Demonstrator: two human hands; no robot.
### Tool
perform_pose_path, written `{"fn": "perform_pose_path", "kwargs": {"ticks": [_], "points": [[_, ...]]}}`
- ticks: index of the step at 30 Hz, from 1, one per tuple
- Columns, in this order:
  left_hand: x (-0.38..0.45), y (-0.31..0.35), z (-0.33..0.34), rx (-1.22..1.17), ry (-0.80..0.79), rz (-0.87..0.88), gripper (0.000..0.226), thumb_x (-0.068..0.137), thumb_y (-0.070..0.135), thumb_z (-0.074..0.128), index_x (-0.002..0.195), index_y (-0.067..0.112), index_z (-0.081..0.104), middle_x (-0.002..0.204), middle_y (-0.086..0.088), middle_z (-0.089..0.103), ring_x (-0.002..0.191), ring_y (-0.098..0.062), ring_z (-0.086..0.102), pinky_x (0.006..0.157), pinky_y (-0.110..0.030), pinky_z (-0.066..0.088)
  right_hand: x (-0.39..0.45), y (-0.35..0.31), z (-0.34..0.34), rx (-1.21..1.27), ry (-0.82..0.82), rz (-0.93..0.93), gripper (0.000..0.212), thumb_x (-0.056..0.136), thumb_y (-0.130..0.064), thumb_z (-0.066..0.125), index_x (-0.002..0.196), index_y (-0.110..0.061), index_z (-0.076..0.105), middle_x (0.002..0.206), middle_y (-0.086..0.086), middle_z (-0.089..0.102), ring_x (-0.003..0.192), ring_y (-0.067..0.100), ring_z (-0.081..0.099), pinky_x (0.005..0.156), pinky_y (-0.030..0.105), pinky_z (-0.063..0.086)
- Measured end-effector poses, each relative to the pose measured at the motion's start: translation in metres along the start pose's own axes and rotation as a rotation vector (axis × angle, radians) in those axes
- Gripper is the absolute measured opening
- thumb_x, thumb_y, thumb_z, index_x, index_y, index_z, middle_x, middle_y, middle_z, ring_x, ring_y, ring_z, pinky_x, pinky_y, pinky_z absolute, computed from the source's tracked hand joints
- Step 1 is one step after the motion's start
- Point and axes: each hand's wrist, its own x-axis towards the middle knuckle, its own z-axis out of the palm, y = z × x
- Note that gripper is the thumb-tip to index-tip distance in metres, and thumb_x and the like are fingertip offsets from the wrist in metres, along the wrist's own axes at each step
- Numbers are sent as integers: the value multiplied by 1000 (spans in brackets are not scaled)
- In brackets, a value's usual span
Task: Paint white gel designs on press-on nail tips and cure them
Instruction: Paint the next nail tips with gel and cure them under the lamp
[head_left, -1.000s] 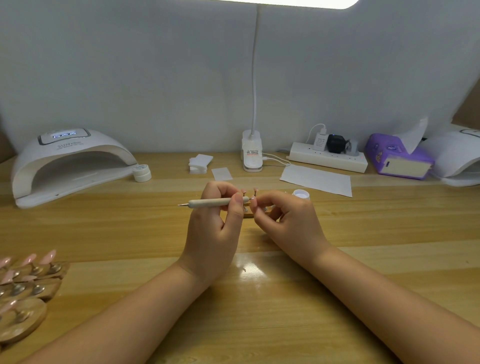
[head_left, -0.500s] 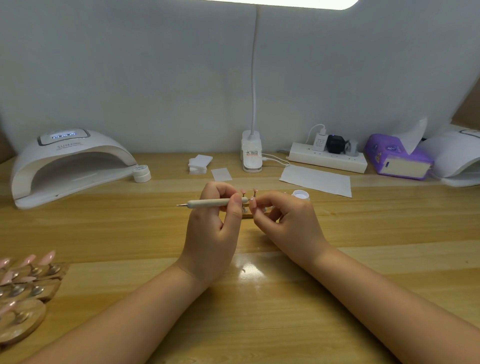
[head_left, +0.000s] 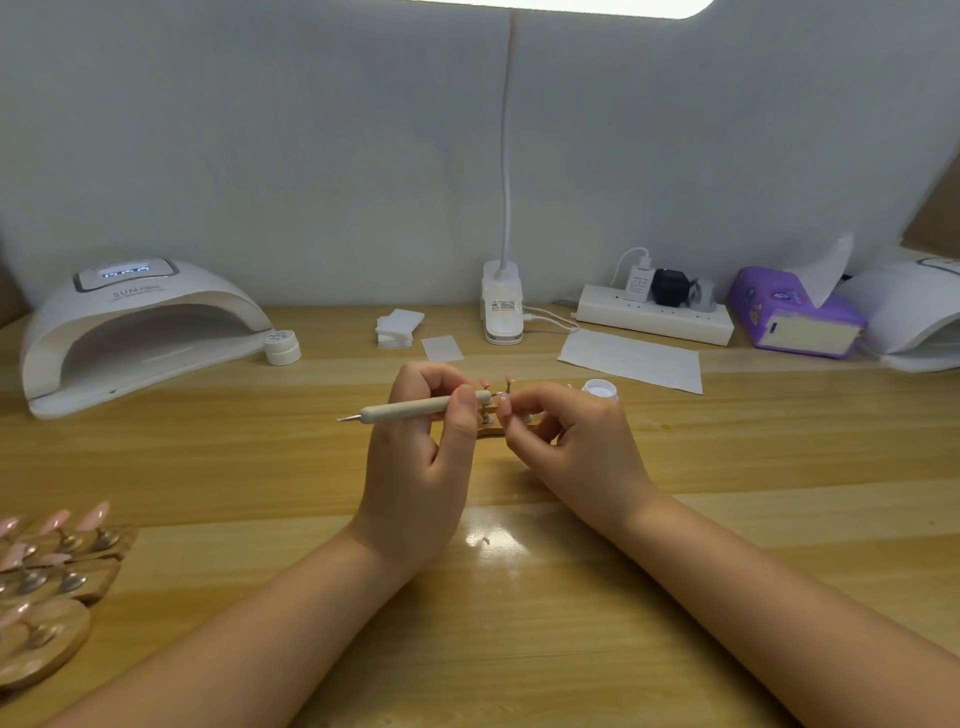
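Note:
My left hand (head_left: 423, 467) grips a beige dotting pen (head_left: 415, 408) that lies level, its metal tip pointing left. My right hand (head_left: 566, 447) is curled with its fingertips pinched at the pen's right end, over a small wooden nail stand (head_left: 491, 426). Pink nail tips (head_left: 485, 384) stick up from that stand behind my fingers; most of the stand is hidden. An open pot of white gel (head_left: 600, 389) sits just right of my right hand. The white curing lamp (head_left: 135, 327) stands at the far left.
More wooden stands with pink tips (head_left: 57, 561) crowd the near left corner. A closed gel jar (head_left: 282, 347), white wipes (head_left: 397, 327), a desk lamp base (head_left: 502, 312), a paper sheet (head_left: 631, 359), a power strip (head_left: 654, 314), a purple tissue pack (head_left: 792, 317) and a second lamp (head_left: 914, 317) line the back.
Both hands and the pen have stayed in place; only the view shifted slightly.

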Motion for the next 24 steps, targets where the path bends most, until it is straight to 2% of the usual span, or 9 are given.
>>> {"fn": "perform_pose_path", "kwargs": {"ticks": [14, 19, 24], "points": [[-1, -1, 0, 34, -32, -6, 11, 89, 30, 44, 87, 21, 50, 75, 7, 56, 72, -1, 57, 64, -9, 41, 0, 1, 0, 15, 25, -7, 9, 84, -11, 69, 91, -16, 73, 82, -11, 69, 57, 17, 58, 62, 45, 52], [-1, -1, 0, 49, -22, -15, 7, 91, 14, 49, 87, 20, 50, 75, 6, 56, 72, -1, 57, 63, -9, 41, 0, 1, 0, 11, 23, -9, 8, 84, -11, 69, 90, -16, 73, 81, -11, 69, 57, 17, 58, 61, 44, 52], [0, -2, 0, 45, 2, 19, 9, 95, 24, 49, 93, 16, 51, 79, 9, 58, 77, -1, 59, 66, -10, 43, 0, 0, 0, 4, 22, -15, 7, 87, -14, 68, 90, -13, 73, 80, -9, 69, 57, 17, 59, 59, 44, 51]]}}
